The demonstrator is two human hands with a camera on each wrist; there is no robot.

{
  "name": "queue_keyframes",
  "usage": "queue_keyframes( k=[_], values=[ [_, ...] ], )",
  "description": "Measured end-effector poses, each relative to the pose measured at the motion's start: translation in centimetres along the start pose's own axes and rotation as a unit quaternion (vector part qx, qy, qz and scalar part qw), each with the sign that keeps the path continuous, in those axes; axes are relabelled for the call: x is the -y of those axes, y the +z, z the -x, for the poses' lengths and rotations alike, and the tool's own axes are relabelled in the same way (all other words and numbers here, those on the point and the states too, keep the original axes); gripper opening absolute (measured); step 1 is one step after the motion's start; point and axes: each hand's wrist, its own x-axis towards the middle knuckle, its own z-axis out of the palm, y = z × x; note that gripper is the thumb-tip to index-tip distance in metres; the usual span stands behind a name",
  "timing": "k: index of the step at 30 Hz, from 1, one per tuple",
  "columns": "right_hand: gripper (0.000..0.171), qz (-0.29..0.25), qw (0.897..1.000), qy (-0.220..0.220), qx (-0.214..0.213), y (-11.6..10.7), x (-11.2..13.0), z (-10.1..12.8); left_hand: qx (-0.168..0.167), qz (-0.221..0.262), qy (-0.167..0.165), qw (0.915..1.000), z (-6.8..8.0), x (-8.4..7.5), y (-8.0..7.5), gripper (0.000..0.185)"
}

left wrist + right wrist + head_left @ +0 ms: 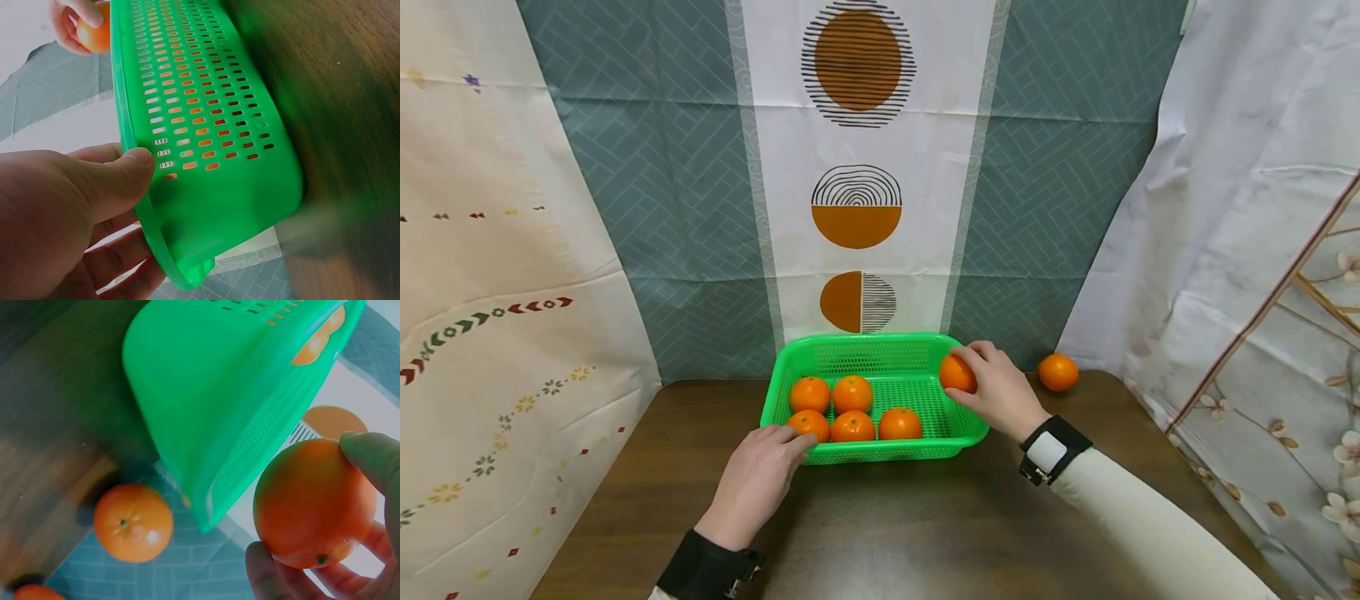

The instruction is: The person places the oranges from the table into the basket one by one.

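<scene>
A green plastic basket [880, 455] with perforated walls stands on the table, several oranges [853, 426] gathered in its left and middle part. My left hand [760, 471] grips the rim at the front left corner; in the left wrist view its thumb [128, 178] presses the outer side while the other fingers go behind the rim. Over the basket's right end, my right hand [996, 392] holds one orange [315, 503] between thumb and fingers. The palm of that hand is mostly out of sight in the right wrist view.
On the table right of the basket lies a loose orange [1058, 372]. The right wrist view shows a loose orange [133, 523] near the basket and part of another orange [39, 592] at the lower edge. A patterned curtain [692, 208] hangs behind the wooden table [880, 533].
</scene>
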Motion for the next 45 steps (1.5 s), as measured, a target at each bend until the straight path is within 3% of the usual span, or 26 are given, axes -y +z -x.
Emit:
queue_keyframes(
  k=[16, 28, 45],
  values=[
    [0.060, 0.049, 0.996, -0.025, 0.064, 1.2, 3.6, -3.2, -0.004, -0.003, 0.000, 1.0000, 0.0, 0.0, 0.0, 0.029],
    [0.060, 0.038, 0.995, -0.017, 0.091, 2.7, 4.3, -3.6, -0.004, -0.005, 0.002, 1.0000, 0.0, 0.0, 0.1, 0.029],
    [0.061, 0.094, 0.983, -0.007, 0.160, 3.5, 6.0, -6.5, -0.005, -0.008, 0.001, 1.0000, 0.0, 0.0, 0.0, 0.025]
  ],
)
